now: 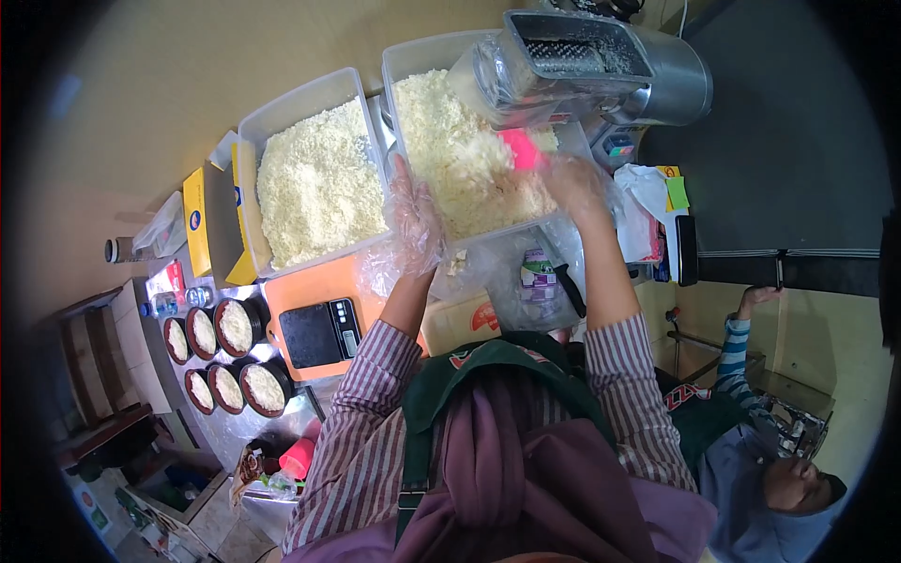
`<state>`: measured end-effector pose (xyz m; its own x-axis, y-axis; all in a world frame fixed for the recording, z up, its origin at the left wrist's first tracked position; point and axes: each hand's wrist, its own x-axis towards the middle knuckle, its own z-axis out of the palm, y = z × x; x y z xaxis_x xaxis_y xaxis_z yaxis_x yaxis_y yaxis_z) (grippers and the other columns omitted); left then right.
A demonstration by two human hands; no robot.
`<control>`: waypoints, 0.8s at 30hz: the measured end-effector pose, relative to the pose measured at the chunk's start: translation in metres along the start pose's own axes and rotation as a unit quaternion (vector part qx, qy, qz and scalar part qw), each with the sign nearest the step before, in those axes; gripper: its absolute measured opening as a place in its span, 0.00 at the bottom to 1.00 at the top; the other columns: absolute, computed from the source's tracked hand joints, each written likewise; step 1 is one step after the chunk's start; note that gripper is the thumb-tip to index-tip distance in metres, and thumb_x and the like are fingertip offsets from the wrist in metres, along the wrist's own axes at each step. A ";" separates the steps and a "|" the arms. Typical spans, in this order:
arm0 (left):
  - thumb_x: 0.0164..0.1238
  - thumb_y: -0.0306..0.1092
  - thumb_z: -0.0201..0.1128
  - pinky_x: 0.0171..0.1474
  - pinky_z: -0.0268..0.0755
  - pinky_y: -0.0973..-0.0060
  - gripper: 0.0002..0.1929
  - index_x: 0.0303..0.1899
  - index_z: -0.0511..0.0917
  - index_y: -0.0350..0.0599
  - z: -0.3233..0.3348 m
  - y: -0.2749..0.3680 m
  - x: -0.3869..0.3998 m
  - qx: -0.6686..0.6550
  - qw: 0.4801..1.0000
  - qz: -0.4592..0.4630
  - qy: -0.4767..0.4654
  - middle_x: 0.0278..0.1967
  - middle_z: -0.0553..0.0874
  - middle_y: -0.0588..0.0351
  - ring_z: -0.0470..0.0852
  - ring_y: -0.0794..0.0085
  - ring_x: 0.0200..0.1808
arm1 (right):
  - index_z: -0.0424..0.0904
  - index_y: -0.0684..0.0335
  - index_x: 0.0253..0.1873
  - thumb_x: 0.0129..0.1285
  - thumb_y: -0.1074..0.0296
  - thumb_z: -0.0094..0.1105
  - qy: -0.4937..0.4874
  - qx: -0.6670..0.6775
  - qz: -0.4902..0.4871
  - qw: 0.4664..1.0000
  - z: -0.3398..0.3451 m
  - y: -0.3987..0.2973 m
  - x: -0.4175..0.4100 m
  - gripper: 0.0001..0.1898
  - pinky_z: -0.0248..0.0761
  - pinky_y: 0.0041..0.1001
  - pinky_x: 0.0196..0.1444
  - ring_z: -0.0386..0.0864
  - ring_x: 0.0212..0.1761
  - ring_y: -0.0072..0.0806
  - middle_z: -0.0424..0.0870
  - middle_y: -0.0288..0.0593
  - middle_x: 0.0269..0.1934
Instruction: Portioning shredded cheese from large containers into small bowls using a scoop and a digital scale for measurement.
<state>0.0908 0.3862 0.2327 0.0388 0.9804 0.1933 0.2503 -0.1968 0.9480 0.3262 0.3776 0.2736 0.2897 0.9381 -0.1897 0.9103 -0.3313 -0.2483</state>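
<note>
Both hands wear clear plastic gloves. My right hand [574, 186] grips a pink plastic scoop [521, 149] inside the right clear tub, which holds grated cheese [436, 105]; some of it looks blurred beside the scoop. My left hand [417, 218] rests at the near left wall of this tub, its fingers over the rim. A second clear tub [252, 151] of grated cheese stands to the left. Above the right tub's far right part stands an electric cheese grater [577, 70] with its drum showing and clear plastic around its outlet.
A black digital scale [310, 336] lies on an orange board [288, 285]. Several dark round pans with white shreds [264, 387] stand at the left. A black-handled knife [569, 290] lies by the right forearm. A co-worker [746, 464] is at the lower right.
</note>
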 end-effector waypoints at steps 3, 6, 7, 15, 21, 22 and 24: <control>0.71 0.29 0.43 0.72 0.41 0.67 0.29 0.71 0.47 0.36 0.005 0.003 0.000 -0.038 0.999 0.022 -0.001 0.70 0.55 0.37 0.50 0.53 0.73 | 0.82 0.58 0.44 0.66 0.48 0.41 0.021 0.020 0.023 0.999 0.014 -0.010 0.036 0.22 0.71 0.44 0.49 0.79 0.46 0.51 0.81 0.55 0.43; 0.72 0.30 0.42 0.72 0.40 0.65 0.29 0.71 0.47 0.37 0.003 0.005 0.001 -0.004 1.000 0.007 -0.011 0.70 0.54 0.38 0.50 0.51 0.73 | 0.81 0.58 0.45 0.66 0.47 0.41 0.006 0.058 -0.014 0.998 0.031 -0.041 0.034 0.23 0.71 0.44 0.49 0.79 0.46 0.51 0.81 0.56 0.43; 0.72 0.30 0.42 0.72 0.40 0.65 0.29 0.71 0.47 0.37 0.003 0.004 0.001 -0.003 1.000 0.008 -0.008 0.70 0.54 0.38 0.50 0.51 0.73 | 0.81 0.59 0.46 0.67 0.47 0.41 -0.010 0.074 -0.044 0.996 0.034 -0.047 0.027 0.23 0.71 0.44 0.48 0.79 0.46 0.51 0.81 0.56 0.43; 0.73 0.32 0.43 0.72 0.41 0.65 0.28 0.71 0.47 0.38 0.000 0.006 -0.002 0.007 1.000 -0.004 0.000 0.70 0.55 0.39 0.51 0.49 0.72 | 0.81 0.56 0.48 0.64 0.46 0.43 0.004 0.044 0.072 0.996 0.018 0.014 0.041 0.23 0.73 0.42 0.47 0.80 0.47 0.49 0.82 0.54 0.44; 0.72 0.31 0.43 0.71 0.42 0.65 0.28 0.71 0.48 0.37 0.004 -0.004 0.000 -0.017 1.000 0.007 -0.001 0.70 0.56 0.38 0.52 0.49 0.72 | 0.81 0.59 0.46 0.63 0.48 0.45 -0.022 0.017 -0.061 0.998 0.077 -0.003 0.054 0.22 0.72 0.41 0.46 0.80 0.46 0.50 0.83 0.53 0.43; 0.72 0.31 0.43 0.71 0.42 0.65 0.28 0.71 0.48 0.37 -0.007 -0.006 -0.002 -0.007 1.000 -0.002 0.011 0.70 0.56 0.38 0.52 0.49 0.72 | 0.81 0.59 0.46 0.63 0.47 0.45 -0.099 0.101 -0.074 0.987 0.049 -0.017 0.031 0.23 0.72 0.40 0.47 0.80 0.47 0.50 0.82 0.53 0.44; 0.72 0.31 0.43 0.71 0.42 0.65 0.28 0.71 0.48 0.37 -0.013 0.016 -0.004 0.034 0.999 -0.019 0.001 0.69 0.57 0.37 0.52 0.49 0.72 | 0.82 0.60 0.46 0.63 0.45 0.45 -0.169 0.180 -0.074 0.966 0.018 -0.018 0.013 0.24 0.72 0.40 0.49 0.79 0.48 0.50 0.82 0.53 0.45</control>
<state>0.0824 0.3789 0.2506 0.0267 0.9871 0.1580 0.3175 -0.1583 0.9350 0.3089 0.3942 0.2586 -0.0044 0.9119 -0.4103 0.7551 -0.2660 -0.5993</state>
